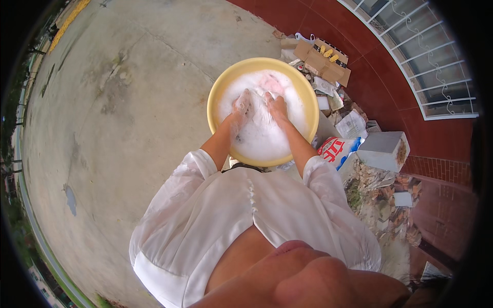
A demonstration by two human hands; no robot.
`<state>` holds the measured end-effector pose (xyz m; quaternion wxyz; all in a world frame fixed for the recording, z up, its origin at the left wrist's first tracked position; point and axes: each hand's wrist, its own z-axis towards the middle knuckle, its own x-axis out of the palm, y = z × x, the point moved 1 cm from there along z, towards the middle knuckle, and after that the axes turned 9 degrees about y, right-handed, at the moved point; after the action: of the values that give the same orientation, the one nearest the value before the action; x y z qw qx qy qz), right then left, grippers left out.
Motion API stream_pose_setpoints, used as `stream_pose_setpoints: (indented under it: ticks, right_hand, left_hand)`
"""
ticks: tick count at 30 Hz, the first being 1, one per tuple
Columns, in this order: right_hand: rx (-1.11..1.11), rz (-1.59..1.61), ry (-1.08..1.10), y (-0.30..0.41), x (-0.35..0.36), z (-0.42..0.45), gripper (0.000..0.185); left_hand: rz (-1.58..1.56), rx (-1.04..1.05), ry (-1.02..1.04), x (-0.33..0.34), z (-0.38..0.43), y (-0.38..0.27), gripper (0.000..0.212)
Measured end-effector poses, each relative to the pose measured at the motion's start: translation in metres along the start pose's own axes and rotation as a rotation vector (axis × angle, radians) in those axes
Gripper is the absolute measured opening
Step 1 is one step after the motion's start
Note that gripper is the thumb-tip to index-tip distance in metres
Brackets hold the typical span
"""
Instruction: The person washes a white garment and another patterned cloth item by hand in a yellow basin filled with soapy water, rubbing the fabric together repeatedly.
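Note:
A round yellow plastic basin (212, 111) full of white suds (265, 144) is in front of me. Both my hands are inside it, wet and flecked with foam. Wet white cloth (262, 111) stretches between them, bunched up out of the suds. My left hand (242, 106) grips its left side, though foam hides part of the fingers. On the cloth's other side, my right hand (276, 107) holds it with the thumb towards the middle. Beyond the hands, a pink cloth (270, 82) shows through the foam at the far side of the basin.
Right of the basin lie a printed plastic bag (339, 150), a pale block (381, 150) and papers. Farther up is an open cardboard box (323, 57) with corn cobs (327, 52) on it. A red wall (358, 34) with a barred window borders concrete ground (127, 115).

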<state>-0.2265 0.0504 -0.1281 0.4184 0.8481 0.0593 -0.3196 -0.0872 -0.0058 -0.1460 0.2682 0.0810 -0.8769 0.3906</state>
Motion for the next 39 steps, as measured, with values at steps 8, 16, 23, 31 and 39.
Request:
stream_pose_setpoints:
  ticks: [8, 16, 23, 31, 39]
  right_hand:
    - [-0.414, -0.028, -0.141, 0.042, 0.004, -0.024, 0.035]
    - [-0.315, -0.066, -0.169, 0.032, -0.006, -0.015, 0.036]
    - [-0.208, -0.122, -0.113, 0.012, -0.012, -0.002, 0.049]
    - [-0.474, -0.073, -0.051, 0.025, 0.019, -0.033, 0.047]
    - [-0.466, -0.198, -0.105, 0.038, -0.006, -0.018, 0.03]
  left_hand:
    - [0.015, -0.046, 0.124, 0.011, -0.026, 0.024, 0.031]
    - [0.036, -0.099, 0.11, 0.045, -0.042, 0.008, 0.029]
    - [0.092, -0.043, -0.179, -0.013, 0.019, 0.013, 0.011]
    - [0.184, -0.181, -0.204, 0.038, -0.029, 0.005, 0.032]
    - [0.327, 0.07, -0.139, 0.005, -0.007, 0.003, 0.041]
